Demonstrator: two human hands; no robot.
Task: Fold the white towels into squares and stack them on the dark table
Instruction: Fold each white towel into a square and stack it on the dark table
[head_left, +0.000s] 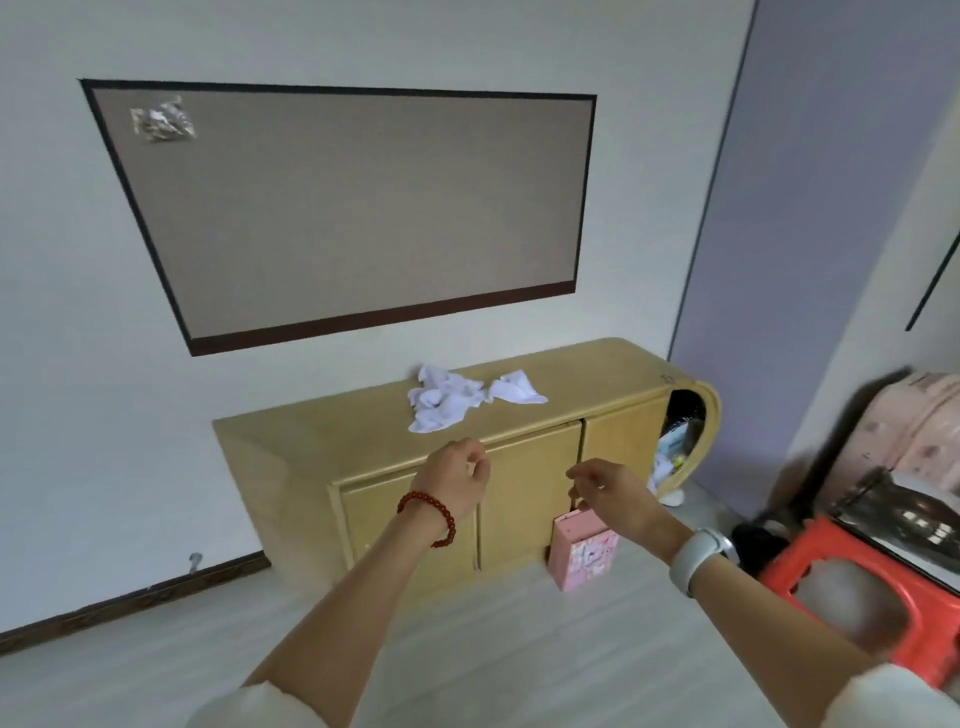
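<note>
Crumpled white towels (452, 400) lie in a loose heap on top of a light wooden cabinet (363, 447) against the wall. A second bunched towel (514, 388) lies just right of the heap. My left hand (457, 480), with a red bead bracelet on the wrist, is raised in front of the cabinet's edge, below the towels, fingers loosely curled and holding nothing. My right hand (610, 491), with a white watch on the wrist, hovers to the right at the same height, fingers pinched together and empty. No dark table is in view.
A pink box (582, 551) stands on the floor against the cabinet doors. A red plastic stool (841, 587) and a dark shiny object (914, 519) sit at the right. A large grey board (353, 208) hangs on the wall above.
</note>
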